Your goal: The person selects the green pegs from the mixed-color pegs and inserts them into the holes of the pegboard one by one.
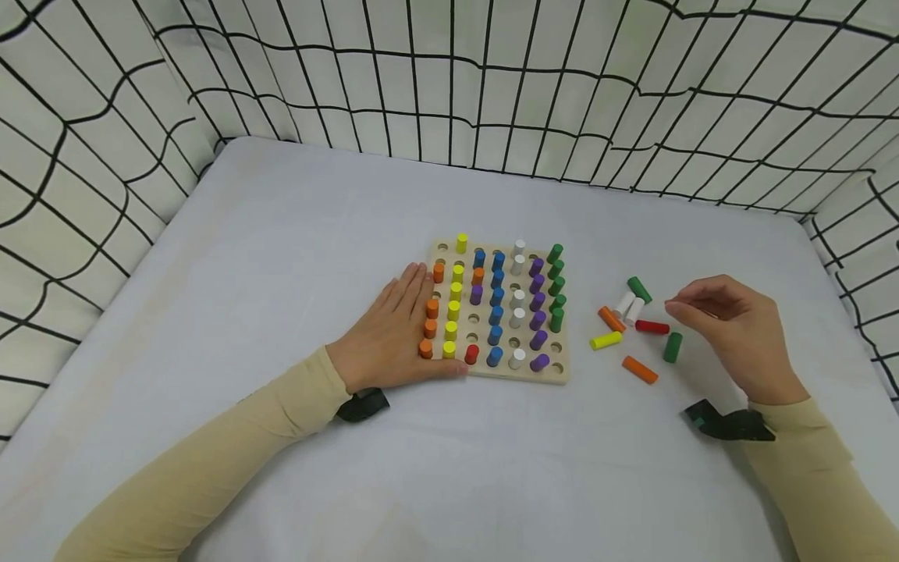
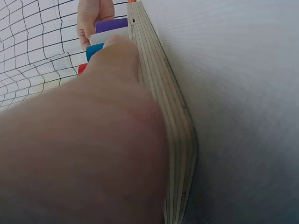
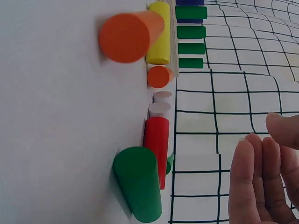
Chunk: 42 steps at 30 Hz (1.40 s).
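Observation:
A wooden pegboard point(image 1: 562, 373) stands on the white surface, with coloured pegs upright in rows and some bare holes. My left hand point(image 1: 389, 336) rests against its left side, fingers straight along the edge and thumb at the front edge by a red peg point(image 1: 472, 355). The left wrist view shows that thumb point(image 2: 120, 56) on the board's layered side. To the right, my right hand point(image 1: 733, 332) hovers beside loose pegs, its fingers bent loosely and nothing seen in them. Nearest it lie a red peg point(image 1: 652, 328) and a green peg point(image 1: 672, 347).
Other loose pegs lie between board and right hand: an orange peg point(image 1: 640, 370), a yellow peg point(image 1: 606, 340), a second orange peg point(image 1: 611, 318), two white pegs and a green peg point(image 1: 640, 289). Black wire grid point(image 1: 449, 86) borders the back and sides.

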{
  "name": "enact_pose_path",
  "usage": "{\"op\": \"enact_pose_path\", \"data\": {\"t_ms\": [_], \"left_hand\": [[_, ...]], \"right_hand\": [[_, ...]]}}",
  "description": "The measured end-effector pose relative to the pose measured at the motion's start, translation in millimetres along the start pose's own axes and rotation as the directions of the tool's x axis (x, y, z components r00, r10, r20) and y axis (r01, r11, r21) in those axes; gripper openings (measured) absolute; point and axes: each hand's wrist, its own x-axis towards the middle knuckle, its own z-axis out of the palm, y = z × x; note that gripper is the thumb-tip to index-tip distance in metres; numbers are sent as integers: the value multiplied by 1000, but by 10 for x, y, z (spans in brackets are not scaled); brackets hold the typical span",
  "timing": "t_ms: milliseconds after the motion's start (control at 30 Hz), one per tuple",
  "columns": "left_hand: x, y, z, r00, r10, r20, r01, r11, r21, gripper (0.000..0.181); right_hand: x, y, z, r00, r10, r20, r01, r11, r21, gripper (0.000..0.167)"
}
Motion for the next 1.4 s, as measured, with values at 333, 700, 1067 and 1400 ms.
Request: {"op": "enact_pose_path", "data": {"t_ms": [333,700,1067,1400], "left_hand": [[9,-8,6,1000,-5,-3,5,1000,-7,131],[10,-3,2,1000,-8,9,8,1000,-7,132],[-2,-4,-12,1000,-4,4,4,1000,-5,132],[1,-7,1,1000,-4,3,4,1000,-1,132]], "right_hand": [[23,76,-51,996,46,73,-44,999,-22,27],[38,158,-109,985,85,147,-73,994,-86,31],[71,281,-201,966,122,228,-98,989,-116,33],[94,355,-265,943,148,297,-100,980,-171,32]]}}
